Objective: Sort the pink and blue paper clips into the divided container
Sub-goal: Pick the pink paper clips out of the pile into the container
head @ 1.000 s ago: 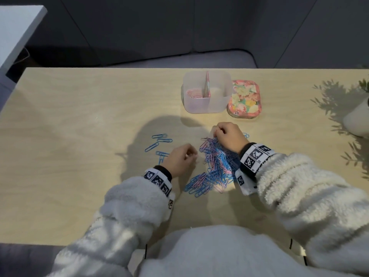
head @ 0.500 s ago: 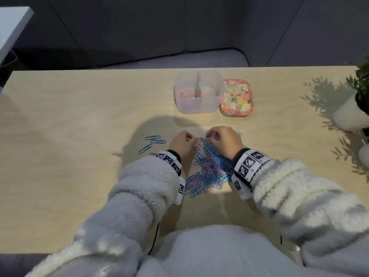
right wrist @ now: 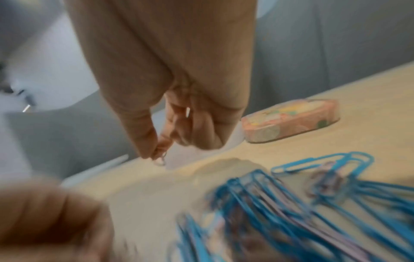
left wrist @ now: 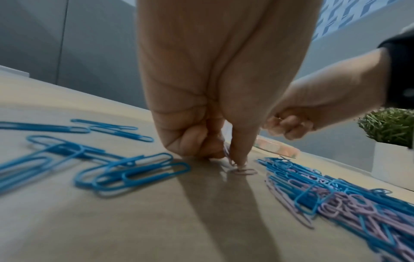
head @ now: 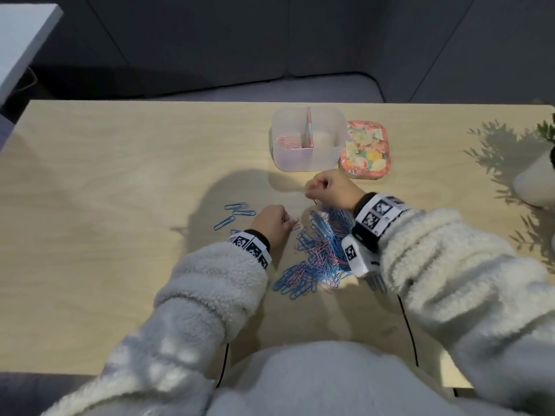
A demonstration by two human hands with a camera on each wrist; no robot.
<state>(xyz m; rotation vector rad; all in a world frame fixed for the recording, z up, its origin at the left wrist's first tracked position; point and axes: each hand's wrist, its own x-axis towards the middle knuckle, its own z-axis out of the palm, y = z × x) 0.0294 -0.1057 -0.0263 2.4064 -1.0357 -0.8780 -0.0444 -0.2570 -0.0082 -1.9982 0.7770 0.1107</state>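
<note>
A clear divided container (head: 324, 163) stands at the back of the table, with pink clips (head: 288, 142) in its left compartment. A mixed pile of pink and blue paper clips (head: 318, 250) lies between my hands. My left hand (head: 289, 225) is low at the pile's left edge and pinches a pink clip (left wrist: 243, 171) against the table, seen up close under the left hand (left wrist: 230, 159). My right hand (head: 312, 192) is raised between pile and container; its thumb and forefinger pinch a pink clip (right wrist: 161, 160), held by the right hand (right wrist: 160, 154).
Several blue clips (head: 234, 214) lie apart, left of my left hand. A floral lid (head: 365, 151) sits right of the container. A potted plant in a white pot (head: 537, 181) stands at the right table edge.
My right hand has risen off the pile toward the container with a pink clip. My left hand has drawn back to the pile's left edge.
</note>
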